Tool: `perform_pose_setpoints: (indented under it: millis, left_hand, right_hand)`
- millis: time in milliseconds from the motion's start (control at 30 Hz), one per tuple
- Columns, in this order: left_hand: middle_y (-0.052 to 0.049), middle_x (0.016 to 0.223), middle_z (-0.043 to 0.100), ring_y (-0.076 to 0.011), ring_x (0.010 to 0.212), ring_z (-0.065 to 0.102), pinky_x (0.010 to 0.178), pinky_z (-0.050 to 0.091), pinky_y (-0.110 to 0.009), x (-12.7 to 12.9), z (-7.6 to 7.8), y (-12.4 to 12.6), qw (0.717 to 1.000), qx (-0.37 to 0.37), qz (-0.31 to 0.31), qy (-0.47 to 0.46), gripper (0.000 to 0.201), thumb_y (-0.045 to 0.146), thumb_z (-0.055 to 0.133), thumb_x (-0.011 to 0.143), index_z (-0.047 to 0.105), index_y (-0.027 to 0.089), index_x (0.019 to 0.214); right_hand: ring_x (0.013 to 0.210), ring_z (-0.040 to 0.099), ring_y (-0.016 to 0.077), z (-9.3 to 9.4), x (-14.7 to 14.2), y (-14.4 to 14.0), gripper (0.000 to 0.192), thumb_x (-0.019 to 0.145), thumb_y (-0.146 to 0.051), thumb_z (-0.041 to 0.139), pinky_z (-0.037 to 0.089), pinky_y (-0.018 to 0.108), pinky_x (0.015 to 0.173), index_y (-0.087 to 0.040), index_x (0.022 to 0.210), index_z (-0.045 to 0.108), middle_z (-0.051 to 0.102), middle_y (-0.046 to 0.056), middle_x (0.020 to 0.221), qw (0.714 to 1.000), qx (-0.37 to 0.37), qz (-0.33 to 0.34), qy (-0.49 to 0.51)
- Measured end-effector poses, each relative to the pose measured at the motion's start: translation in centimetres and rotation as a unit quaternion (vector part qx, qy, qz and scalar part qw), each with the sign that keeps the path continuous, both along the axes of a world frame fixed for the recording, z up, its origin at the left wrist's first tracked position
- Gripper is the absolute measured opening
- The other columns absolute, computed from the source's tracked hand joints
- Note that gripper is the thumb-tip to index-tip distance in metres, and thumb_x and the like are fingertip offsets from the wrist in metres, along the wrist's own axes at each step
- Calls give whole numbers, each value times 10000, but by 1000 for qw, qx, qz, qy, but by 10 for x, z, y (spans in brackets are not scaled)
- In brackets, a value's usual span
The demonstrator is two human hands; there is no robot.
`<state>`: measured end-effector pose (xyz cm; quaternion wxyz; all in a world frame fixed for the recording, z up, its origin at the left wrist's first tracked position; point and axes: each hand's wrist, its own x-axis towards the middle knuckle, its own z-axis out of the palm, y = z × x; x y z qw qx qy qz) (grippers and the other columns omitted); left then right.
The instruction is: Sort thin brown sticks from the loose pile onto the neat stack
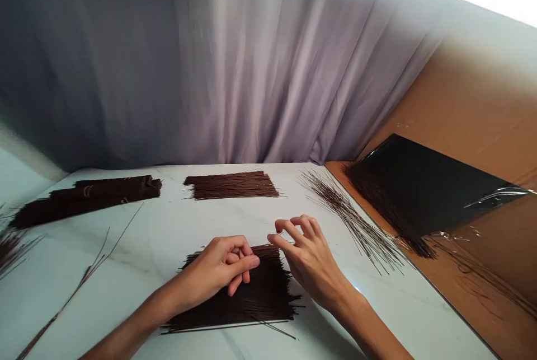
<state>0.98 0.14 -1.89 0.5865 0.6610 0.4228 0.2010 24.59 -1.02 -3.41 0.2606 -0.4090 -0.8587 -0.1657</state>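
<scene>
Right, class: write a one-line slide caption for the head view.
Left hand and right hand over a flat bundle of dark thin sticks on a white table.

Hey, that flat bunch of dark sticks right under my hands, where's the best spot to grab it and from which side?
Grip the flat bunch of dark sticks across its middle, from above. The sticks lie loose, side by side, running left to right, so an end grip would probably let them fan out.

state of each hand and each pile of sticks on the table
left hand: curled, fingertips resting on near stick pile
right hand: fingers spread, pinching at pile's far edge
near stick pile: flat, mostly aligned
far stick pile: flat, neat
bundles: lying at left
loose sticks: fanned out
</scene>
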Motion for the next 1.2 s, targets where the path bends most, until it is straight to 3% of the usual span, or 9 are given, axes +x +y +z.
perform_pose_setpoints:
  millis: [500, 600, 700, 767, 833, 900, 967, 1100, 1200]
  left_hand:
    - [29, 700, 661, -81, 464, 502, 570, 361, -238, 3, -2, 3, 998, 35, 45, -4, 280, 425, 564, 976, 590, 183, 838]
    - [58, 645, 634, -83, 417, 511, 548, 368, -236, 3, -3, 3, 999, 25, 40, -18, 250, 425, 530, 994, 558, 204, 880]
    - [51, 651, 674, -108, 464, 589, 582, 405, -241, 4, 4, 1, 999, 18, 24, -35, 220, 422, 501, 1013, 542, 221, 935]
    - [27, 681, 718, -129, 533, 639, 579, 395, -236, 3, 9, -1, 999, 14, 22, -44, 221, 428, 501, 1015, 529, 225, 935]
    - [-5, 736, 757, -152, 600, 673, 533, 355, -225, 3, 14, -3, 998, -1, 30, -56, 244, 459, 513, 1008, 516, 229, 929]
    - [-34, 819, 782, -178, 707, 697, 535, 360, -224, 2, 16, -4, 996, -7, 45, -72, 267, 485, 540, 993, 531, 227, 925]
    - [-42, 929, 779, -188, 828, 680, 625, 417, -236, 2, 17, -4, 995, 8, 70, -72, 268, 480, 608, 959, 600, 215, 916]
    - [-14, 887, 707, -168, 793, 597, 666, 443, -237, 2, 21, -5, 992, 14, 102, -75, 271, 465, 720, 877, 720, 194, 856]
    - [-8, 759, 665, -159, 708, 569, 627, 458, -238, 5, 26, -7, 987, -28, 111, -110, 333, 507, 752, 836, 729, 176, 812]
  right_hand:
    - [970, 491, 248, -4, -3, 1, 296, 859, 29, 537, 400, 404, 892, -233, 937, 650, 637, 49, 1017, 996, -78, -39, 28]
    - [1078, 472, 272, -3, 0, 1, 304, 962, -60, 541, 436, 420, 928, -272, 1141, 665, 558, 86, 1171, 995, -70, -26, 64]
    - [1192, 425, 307, 2, 4, -2, 456, 1012, -195, 561, 439, 475, 986, -280, 1454, 490, 434, 138, 1339, 991, -42, -35, 122]
    - [1146, 454, 298, 4, 3, -6, 469, 1018, -195, 545, 440, 486, 976, -263, 1474, 459, 453, 139, 1288, 984, -13, -50, 171]
    - [1067, 497, 280, 2, -3, -11, 356, 1014, -158, 519, 455, 465, 924, -262, 1354, 542, 505, 114, 1168, 971, 16, -55, 231]
    - [984, 535, 262, -3, -12, -16, 200, 1014, -175, 512, 476, 427, 850, -250, 1181, 591, 539, 93, 1056, 950, 4, -53, 308]
    - [891, 565, 238, -9, -23, -20, 87, 1025, -265, 525, 494, 376, 761, -241, 1086, 582, 570, 74, 977, 911, -77, -53, 401]
    - [673, 562, 165, -12, -37, -23, 281, 1032, -482, 515, 492, 302, 629, -222, 1088, 607, 603, 17, 825, 762, -337, 2, 552]
    - [593, 529, 120, -7, -36, -22, 335, 1010, -514, 558, 485, 285, 608, -200, 1084, 651, 613, 11, 817, 672, -417, 84, 606]
